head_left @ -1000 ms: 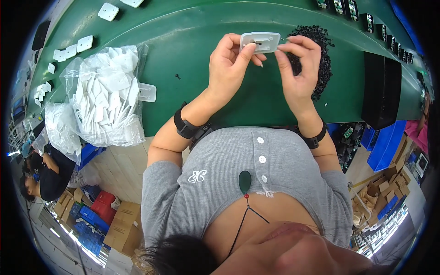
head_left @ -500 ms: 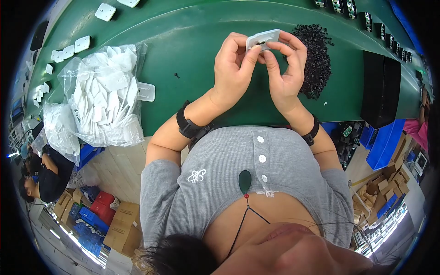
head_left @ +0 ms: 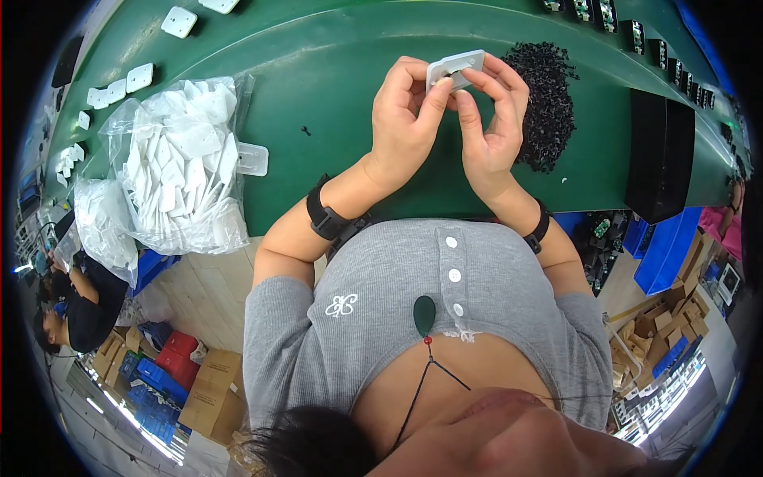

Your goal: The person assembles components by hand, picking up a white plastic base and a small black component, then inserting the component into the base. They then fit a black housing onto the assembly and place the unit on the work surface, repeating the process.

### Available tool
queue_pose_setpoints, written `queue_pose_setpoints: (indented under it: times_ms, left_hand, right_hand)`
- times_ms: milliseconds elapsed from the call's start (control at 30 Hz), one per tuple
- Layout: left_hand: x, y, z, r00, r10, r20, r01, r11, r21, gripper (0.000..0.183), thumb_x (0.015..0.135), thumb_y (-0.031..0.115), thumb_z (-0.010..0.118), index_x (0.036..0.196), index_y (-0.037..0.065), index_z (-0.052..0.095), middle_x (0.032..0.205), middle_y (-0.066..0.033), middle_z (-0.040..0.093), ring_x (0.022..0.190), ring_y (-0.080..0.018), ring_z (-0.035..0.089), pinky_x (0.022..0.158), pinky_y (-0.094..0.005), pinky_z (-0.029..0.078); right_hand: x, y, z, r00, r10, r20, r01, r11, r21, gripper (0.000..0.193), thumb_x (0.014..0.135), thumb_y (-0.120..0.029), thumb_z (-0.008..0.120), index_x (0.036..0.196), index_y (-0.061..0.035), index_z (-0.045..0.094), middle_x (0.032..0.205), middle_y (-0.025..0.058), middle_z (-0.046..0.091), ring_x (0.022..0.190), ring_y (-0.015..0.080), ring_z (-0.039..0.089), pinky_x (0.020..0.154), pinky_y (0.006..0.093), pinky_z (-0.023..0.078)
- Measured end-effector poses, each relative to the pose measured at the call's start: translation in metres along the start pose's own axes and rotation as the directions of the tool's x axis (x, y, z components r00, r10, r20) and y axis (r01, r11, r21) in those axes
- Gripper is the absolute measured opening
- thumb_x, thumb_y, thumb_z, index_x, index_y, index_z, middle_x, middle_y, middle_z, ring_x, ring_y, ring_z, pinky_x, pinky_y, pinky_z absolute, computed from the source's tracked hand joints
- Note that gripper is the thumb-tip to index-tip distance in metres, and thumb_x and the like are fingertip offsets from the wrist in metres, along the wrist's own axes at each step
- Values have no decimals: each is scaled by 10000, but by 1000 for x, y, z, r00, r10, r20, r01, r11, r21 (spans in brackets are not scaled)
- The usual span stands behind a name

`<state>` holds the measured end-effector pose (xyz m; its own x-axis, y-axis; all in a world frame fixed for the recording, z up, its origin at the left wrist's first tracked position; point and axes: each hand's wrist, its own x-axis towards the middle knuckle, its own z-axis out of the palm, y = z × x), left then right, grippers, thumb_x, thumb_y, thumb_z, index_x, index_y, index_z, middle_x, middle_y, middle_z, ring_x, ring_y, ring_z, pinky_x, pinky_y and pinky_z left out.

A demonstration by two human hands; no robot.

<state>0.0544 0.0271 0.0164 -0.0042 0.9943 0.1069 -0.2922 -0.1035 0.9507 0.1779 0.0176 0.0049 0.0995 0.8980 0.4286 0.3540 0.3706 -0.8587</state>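
Both hands hold up one white plastic plate (head_left: 467, 61) with rounded corners, tilted above the green table. My left hand (head_left: 407, 111) grips its left edge between thumb and fingers. My right hand (head_left: 494, 119) supports the right edge, its index finger and thumb close to the plate's near face. A small black piece (head_left: 451, 75) shows at the plate, by the left thumb tip; its shape is mostly hidden. Just right of my right hand lies a pile of small black plastic parts (head_left: 547, 107). One loose black part (head_left: 305, 130) lies on the table to the left.
A clear bag of white plates (head_left: 181, 159) lies at the left, with a single plate (head_left: 253, 159) beside it. More white plates (head_left: 140, 77) line the far left. A black box (head_left: 658, 155) stands at the right, and several circuit-board units (head_left: 638, 37) are lined up beyond.
My right hand has shifted slightly left, its fingers closer in on the plate. My left hand and the plate stay nearly still.
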Motion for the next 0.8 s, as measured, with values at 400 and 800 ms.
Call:
queue_pose_setpoints:
  times_ms: [400,800]
  left_hand:
    - [3,1,-7,993,-110,33,112,989,-99,106,972,66,574,990,-24,520,934,-91,627,765,-135,656,687,-247,538]
    - [3,-3,-11,988,-144,62,148,985,-83,131,974,81,582,1033,-24,533,933,-94,661,760,-129,650,695,-241,534]
  right_hand:
    - [3,3,-5,995,-88,56,91,994,-62,173,907,-91,670,1079,-93,651,1249,126,493,1146,249,487,973,350,416]
    - [2,1,-7,997,-58,58,64,993,-103,204,879,-78,689,1082,-69,667,1193,125,491,1023,234,531,891,349,458]
